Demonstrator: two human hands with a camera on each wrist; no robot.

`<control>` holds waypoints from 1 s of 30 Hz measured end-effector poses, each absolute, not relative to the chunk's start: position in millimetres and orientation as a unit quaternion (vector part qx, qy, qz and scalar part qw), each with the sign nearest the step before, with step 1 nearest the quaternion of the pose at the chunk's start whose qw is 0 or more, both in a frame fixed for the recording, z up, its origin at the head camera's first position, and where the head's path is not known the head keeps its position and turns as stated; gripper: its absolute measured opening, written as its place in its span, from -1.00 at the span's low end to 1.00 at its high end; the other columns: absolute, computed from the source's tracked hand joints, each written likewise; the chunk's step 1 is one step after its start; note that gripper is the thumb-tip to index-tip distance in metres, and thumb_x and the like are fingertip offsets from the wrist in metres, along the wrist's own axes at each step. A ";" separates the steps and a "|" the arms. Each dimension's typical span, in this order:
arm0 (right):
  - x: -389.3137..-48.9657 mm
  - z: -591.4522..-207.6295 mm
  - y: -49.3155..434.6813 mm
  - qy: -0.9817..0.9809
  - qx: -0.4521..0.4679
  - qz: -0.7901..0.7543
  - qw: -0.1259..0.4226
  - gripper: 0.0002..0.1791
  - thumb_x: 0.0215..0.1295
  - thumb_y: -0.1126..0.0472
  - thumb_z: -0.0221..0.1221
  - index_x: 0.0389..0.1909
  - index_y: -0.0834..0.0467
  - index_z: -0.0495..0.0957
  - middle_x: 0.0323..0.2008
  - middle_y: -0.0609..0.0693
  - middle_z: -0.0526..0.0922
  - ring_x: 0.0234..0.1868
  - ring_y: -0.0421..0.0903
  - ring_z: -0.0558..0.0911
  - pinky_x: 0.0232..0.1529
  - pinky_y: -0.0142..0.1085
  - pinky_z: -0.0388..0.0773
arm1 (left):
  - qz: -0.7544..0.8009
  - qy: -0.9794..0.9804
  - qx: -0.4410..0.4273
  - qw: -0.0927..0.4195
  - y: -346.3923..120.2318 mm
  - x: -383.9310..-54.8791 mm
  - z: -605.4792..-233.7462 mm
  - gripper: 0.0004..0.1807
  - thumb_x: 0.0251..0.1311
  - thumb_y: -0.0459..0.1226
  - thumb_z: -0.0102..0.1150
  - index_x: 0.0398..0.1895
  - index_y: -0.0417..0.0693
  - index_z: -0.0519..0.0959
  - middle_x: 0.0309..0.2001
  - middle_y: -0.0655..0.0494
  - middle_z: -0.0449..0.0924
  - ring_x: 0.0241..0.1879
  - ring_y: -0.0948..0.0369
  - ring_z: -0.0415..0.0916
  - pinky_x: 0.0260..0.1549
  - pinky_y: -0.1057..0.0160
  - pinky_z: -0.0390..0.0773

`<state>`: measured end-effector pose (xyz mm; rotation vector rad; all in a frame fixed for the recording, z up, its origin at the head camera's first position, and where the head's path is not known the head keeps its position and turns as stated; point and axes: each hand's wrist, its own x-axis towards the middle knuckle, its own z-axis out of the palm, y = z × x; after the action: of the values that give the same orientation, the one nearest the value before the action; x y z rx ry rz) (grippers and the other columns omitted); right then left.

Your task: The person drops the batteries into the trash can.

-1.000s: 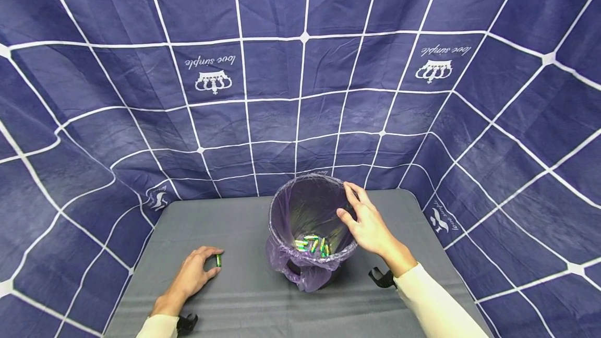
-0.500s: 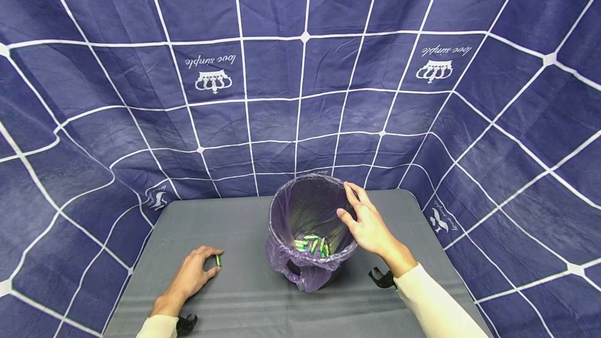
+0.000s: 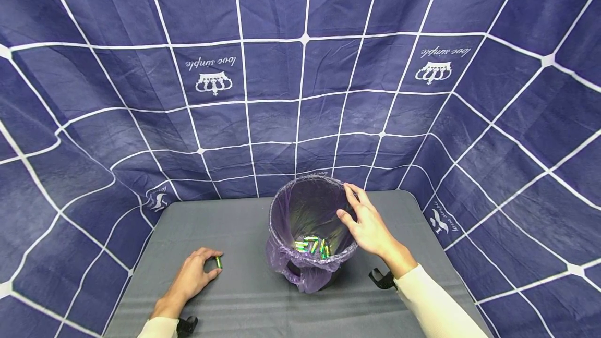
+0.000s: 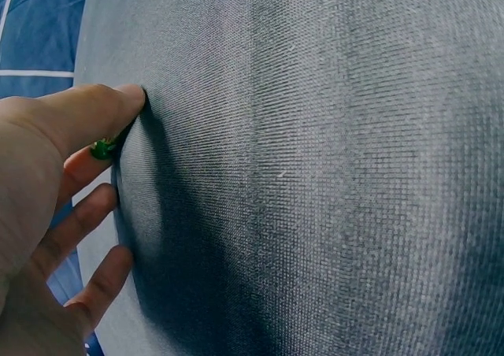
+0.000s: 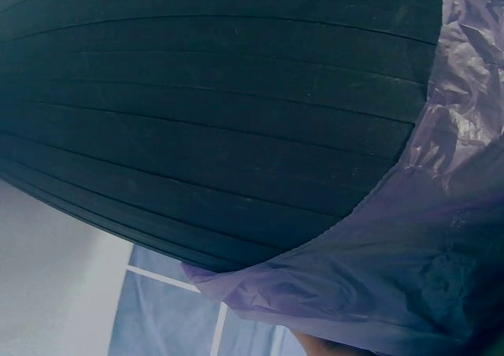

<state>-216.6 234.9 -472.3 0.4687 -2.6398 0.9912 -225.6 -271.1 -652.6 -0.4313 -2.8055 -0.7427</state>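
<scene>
In the head view my left hand (image 3: 190, 275) is low over the grey table, pinching a small green and yellow battery (image 3: 218, 262) by its ends between thumb and index finger. The left wrist view shows just the battery's green end (image 4: 102, 148) behind the thumb; the other fingers are spread. A dark bin (image 3: 315, 213) lined with a purple bag (image 3: 310, 273) stands to the right. Several similar batteries (image 3: 313, 244) lie at its bottom. My right hand (image 3: 368, 226) rests on the bin's right rim, fingers fairly straight and thumb over the opening.
Beneath everything is a grey cloth-covered table (image 3: 235, 223). Dark blue curtain (image 3: 272, 119) with white grid lines encloses its back and sides. The bag's loose edge hangs outside the bin at the front. Black straps (image 3: 382, 278) show at both wrists.
The battery in the left hand has tilted slightly between the fingertips. Both hands and the bin have stayed in place.
</scene>
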 end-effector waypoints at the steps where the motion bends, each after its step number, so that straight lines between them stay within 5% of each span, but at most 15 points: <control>1: -216.5 -472.2 234.9 -0.914 0.162 0.343 0.140 -0.17 0.71 0.08 0.25 0.79 0.41 0.25 0.79 0.31 0.30 0.76 0.40 0.43 0.72 0.39 0.40 | -0.253 -0.951 -0.144 0.103 -270.9 -225.5 -652.3 -0.50 0.02 -0.32 0.87 0.09 0.03 0.90 0.06 0.05 0.88 0.11 -0.12 0.82 0.20 -0.27 0.72; 30: -216.5 -472.5 235.7 -0.915 0.161 0.344 0.137 -0.16 0.72 0.08 0.25 0.80 0.40 0.24 0.80 0.32 0.28 0.77 0.40 0.42 0.73 0.39 0.39 | -0.259 -0.938 -0.163 0.164 -261.9 -227.5 -644.7 -0.48 -0.01 -0.35 0.87 0.08 -0.04 0.89 -0.02 0.10 0.88 0.03 -0.06 0.86 0.12 -0.18 0.78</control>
<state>-216.5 235.7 -472.5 0.4656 -2.6470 0.9948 -227.5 -261.9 -644.7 -0.4660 -2.6722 -0.7384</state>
